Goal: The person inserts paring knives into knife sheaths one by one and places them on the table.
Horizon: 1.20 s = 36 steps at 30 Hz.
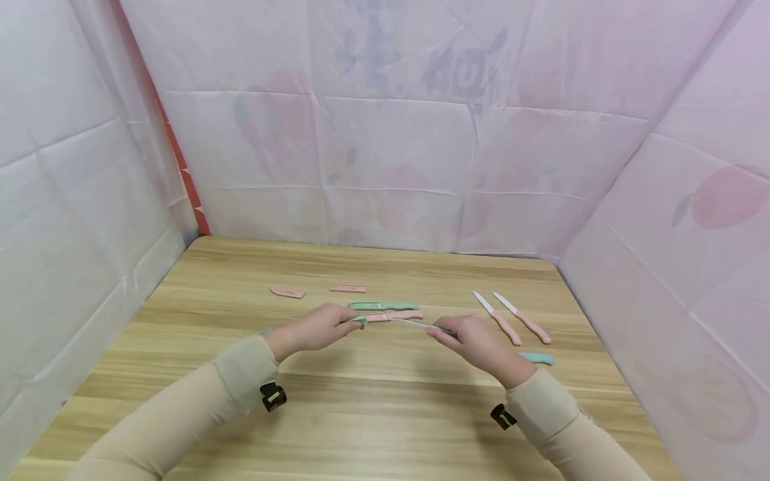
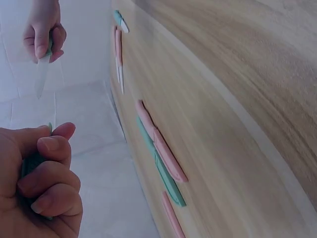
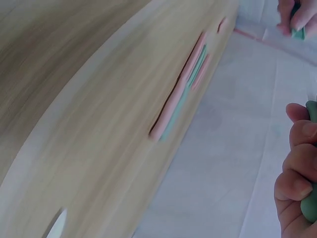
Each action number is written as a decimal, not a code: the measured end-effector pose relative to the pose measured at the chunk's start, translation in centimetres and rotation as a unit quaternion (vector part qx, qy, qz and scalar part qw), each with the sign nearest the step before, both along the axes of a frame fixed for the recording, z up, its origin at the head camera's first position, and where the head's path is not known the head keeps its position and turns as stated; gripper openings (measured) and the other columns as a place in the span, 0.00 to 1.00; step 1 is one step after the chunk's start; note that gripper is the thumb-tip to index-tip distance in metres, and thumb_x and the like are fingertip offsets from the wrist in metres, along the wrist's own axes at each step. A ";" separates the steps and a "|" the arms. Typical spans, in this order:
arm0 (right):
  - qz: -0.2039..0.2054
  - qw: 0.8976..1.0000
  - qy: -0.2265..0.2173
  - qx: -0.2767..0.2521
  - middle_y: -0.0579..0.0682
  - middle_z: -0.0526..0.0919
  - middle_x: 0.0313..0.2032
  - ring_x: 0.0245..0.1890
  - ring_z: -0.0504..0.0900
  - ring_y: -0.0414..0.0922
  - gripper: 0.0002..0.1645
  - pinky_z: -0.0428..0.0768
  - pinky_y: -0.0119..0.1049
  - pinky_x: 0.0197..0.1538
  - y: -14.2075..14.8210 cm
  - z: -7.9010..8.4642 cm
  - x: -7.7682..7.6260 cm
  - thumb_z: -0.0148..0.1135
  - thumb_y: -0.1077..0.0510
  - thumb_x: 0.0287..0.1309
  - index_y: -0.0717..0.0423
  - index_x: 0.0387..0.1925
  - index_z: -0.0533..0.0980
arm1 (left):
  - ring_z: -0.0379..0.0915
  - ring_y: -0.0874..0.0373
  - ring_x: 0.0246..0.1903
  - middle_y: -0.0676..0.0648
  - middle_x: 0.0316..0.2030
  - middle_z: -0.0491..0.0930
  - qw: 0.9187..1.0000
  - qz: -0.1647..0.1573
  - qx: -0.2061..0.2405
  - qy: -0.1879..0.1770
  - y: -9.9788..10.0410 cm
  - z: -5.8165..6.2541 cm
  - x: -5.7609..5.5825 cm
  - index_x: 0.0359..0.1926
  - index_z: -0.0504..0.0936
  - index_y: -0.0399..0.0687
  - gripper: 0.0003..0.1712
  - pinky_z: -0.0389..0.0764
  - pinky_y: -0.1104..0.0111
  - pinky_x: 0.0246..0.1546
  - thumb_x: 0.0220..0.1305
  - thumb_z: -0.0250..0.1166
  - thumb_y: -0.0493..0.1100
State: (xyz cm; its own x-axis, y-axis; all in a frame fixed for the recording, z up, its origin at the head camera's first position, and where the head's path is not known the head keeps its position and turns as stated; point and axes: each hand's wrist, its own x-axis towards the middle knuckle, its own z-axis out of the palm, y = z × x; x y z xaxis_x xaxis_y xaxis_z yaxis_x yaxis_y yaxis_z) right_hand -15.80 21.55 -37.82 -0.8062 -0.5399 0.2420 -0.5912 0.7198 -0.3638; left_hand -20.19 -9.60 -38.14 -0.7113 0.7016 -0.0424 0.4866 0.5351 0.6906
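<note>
My left hand [image 1: 321,327] grips a green knife sheath [image 1: 359,319], its fingers curled around it in the left wrist view. My right hand [image 1: 475,337] holds a paring knife by its green handle [image 3: 309,203]. The knife's white blade [image 2: 42,79] points toward the left hand, and a gap separates it from the sheath. Both hands are raised over the table. Just beyond them, a sheathed pink knife [image 1: 402,314] and a sheathed green knife [image 1: 400,306] lie side by side.
Two pink sheaths [image 1: 287,292] lie at the back left of the wooden table [image 1: 361,414]. To the right are two bare pink-handled knives [image 1: 506,327] and a blue-handled knife [image 1: 537,358], partly hidden by the right wrist. Fabric walls [image 1: 385,147] enclose the table's back and sides.
</note>
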 end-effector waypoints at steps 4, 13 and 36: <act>0.014 1.000 -0.008 0.008 0.33 0.60 0.14 0.14 0.57 0.29 0.14 0.63 0.26 0.19 -1.1 0.2 0.2 0.52 0.45 0.66 0.42 0.25 0.73 | 0.48 0.63 0.12 0.56 0.12 0.57 1.000 -0.025 0.003 -0.011 0.4 -0.1 0.2 0.27 0.75 0.44 0.17 0.58 0.71 0.18 0.72 0.49 0.46; 0.043 0.999 0.005 0.012 0.34 0.55 0.14 0.13 0.52 0.29 0.19 0.59 0.25 0.18 -2.1 -0.1 -0.1 0.53 0.46 0.65 0.43 0.18 0.66 | 0.51 0.63 0.16 0.56 0.16 0.60 0.999 -0.047 -0.017 -0.020 0.9 0.0 0.4 0.35 0.78 0.49 0.13 0.63 0.70 0.23 0.72 0.50 0.46; 0.078 0.996 -0.033 0.035 0.32 0.61 0.15 0.15 0.58 0.28 0.15 0.63 0.25 0.20 -2.8 0.1 -0.1 0.52 0.45 0.65 0.42 0.23 0.73 | 0.48 0.66 0.12 0.57 0.12 0.57 0.994 -0.110 0.004 0.004 1.7 -0.5 0.5 0.26 0.77 0.52 0.12 0.58 0.75 0.18 0.69 0.55 0.45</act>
